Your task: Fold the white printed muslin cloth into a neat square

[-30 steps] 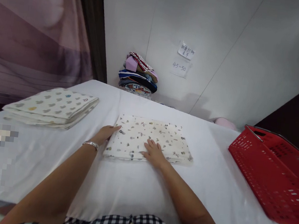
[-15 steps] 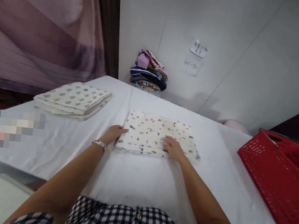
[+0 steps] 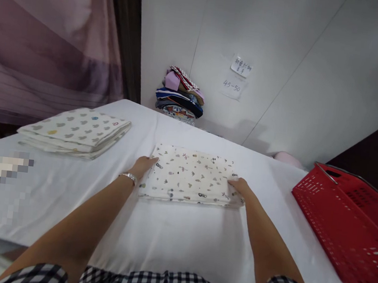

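A folded white cloth [image 3: 188, 175] with a small scattered print lies flat on the white-covered table before me. My left hand [image 3: 142, 166] grips its left edge, thumb on top and the other fingers partly hidden at the side. On the opposite edge, my right hand [image 3: 240, 186] is closed in the same way, its thumb over the cloth and its fingers mostly out of sight around the side.
Another folded cloth [image 3: 78, 130] with grey shapes lies on the left of the table [image 3: 173, 230]. A red perforated basket [image 3: 338, 229] stands at the right. Folded fabrics [image 3: 180, 95] are piled against the wall, left of two paper notes [image 3: 234, 76]. A purple curtain [image 3: 51, 41] hangs at left.
My right hand has moved from the top of the cloth outward to its right edge. My left hand stays at the left edge. The whole view has shifted slightly.
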